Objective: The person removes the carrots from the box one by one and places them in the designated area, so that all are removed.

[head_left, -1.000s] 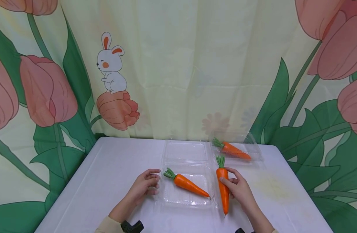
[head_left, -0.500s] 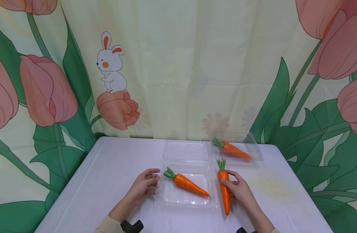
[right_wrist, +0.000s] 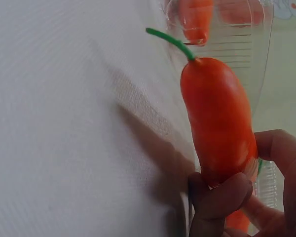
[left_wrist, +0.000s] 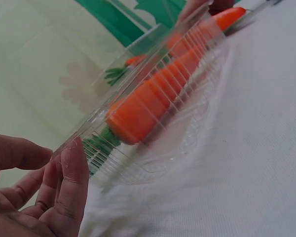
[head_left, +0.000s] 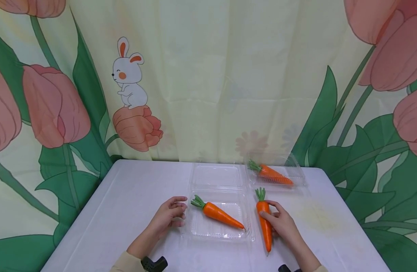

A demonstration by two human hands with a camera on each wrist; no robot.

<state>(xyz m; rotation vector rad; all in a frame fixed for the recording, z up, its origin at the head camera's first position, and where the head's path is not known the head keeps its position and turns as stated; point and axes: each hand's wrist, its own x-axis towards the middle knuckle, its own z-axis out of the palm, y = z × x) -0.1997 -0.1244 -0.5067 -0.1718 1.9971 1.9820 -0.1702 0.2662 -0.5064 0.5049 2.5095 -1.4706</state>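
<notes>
A clear plastic clamshell box [head_left: 208, 233] lies open on the table, its lid [head_left: 216, 178] folded back. An orange carrot [head_left: 223, 216] with a green top lies diagonally in its base. My left hand [head_left: 167, 217] pinches the box's left rim between thumb and fingers, as the left wrist view shows with the hand [left_wrist: 44, 192] at the rim. Just right of the box, my right hand [head_left: 282, 223] grips a second carrot [head_left: 267, 237] by its side, green top pointing away from me. In the right wrist view that carrot [right_wrist: 219, 113] stands off the white cloth, casting a shadow.
At the back right another clear plastic box [head_left: 299, 178] holds a carrot [head_left: 272, 175]. A white cloth [head_left: 133, 189] covers the table. Behind its far edge hangs a curtain [head_left: 201, 75] printed with tulips and a rabbit.
My right hand has shifted slightly right and toward me with its carrot, a little farther from the open box. The left hand, the box and its carrot have stayed in place.
</notes>
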